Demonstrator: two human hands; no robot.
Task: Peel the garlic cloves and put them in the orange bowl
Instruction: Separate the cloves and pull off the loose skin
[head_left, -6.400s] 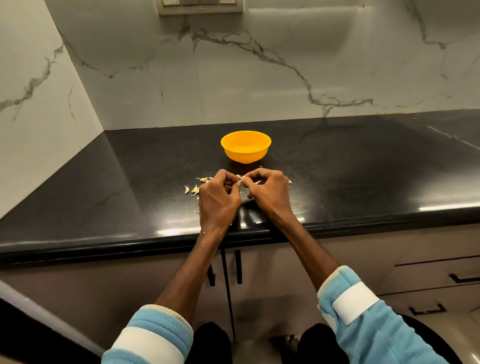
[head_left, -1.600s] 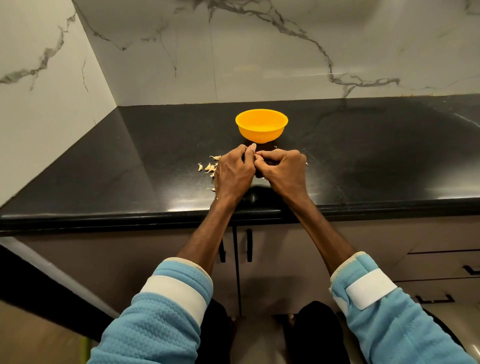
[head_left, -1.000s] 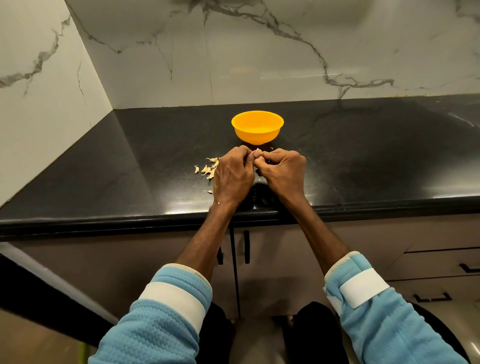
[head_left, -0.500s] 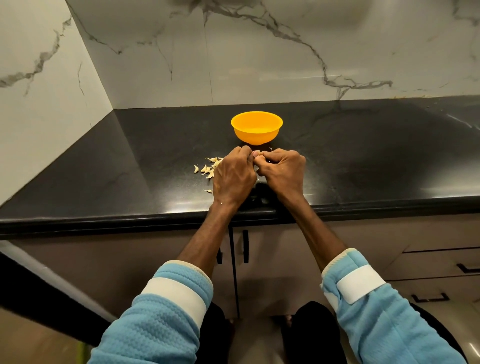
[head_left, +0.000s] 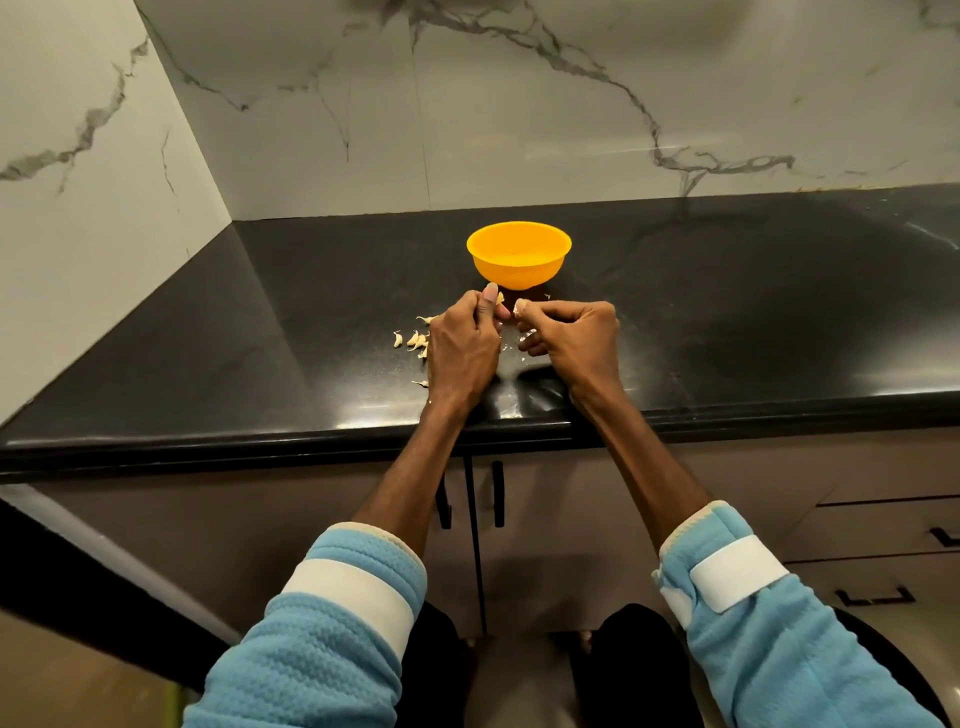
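The left hand (head_left: 462, 348) pinches a clove (head_left: 500, 298) just in front of the bowl (head_left: 519, 260). The right hand (head_left: 576, 338), close beside it, pinches a pale scrap (head_left: 518, 307) (peel or garlic, unclear). Other cloves (head_left: 415, 340) lie to the left on the counter (head_left: 260, 338).

One orange bowl (head_left: 518, 260). Two grips: the left grip (head_left: 462, 348) pinches one garlic bit (head_left: 500, 298) and the right grip (head_left: 576, 343) pinches one pale scrap (head_left: 518, 307). About six loose garlic pieces (head_left: 415, 340) lie on the one bench (head_left: 727, 312); any others are hidden. Two cabinet handles (head_left: 497, 493).
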